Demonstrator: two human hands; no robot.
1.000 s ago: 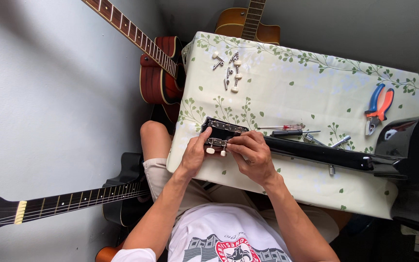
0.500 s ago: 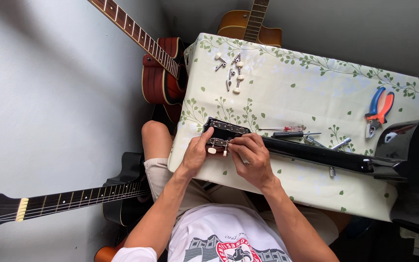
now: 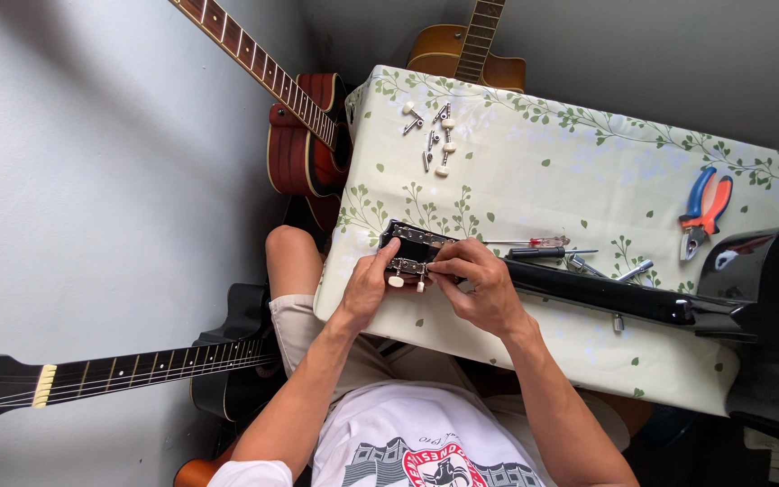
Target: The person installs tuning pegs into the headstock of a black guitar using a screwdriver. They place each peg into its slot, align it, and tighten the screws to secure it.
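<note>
Your tabletop [image 3: 534, 180], under a leaf-print cloth in a grey-walled room hung with guitars, carries loose tuning pegs [image 3: 433, 135] and pliers [image 3: 704, 209]. Your left hand [image 3: 367, 287] and right hand [image 3: 480, 284] both pinch the black guitar headstock [image 3: 412, 251] at its near edge.

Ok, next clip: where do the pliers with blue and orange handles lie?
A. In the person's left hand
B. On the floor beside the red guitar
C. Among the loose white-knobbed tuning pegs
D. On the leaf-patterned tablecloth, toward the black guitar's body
D: the pliers with blue and orange handles lie on the leaf-patterned tablecloth, near the black guitar's body, away from both hands.
</note>
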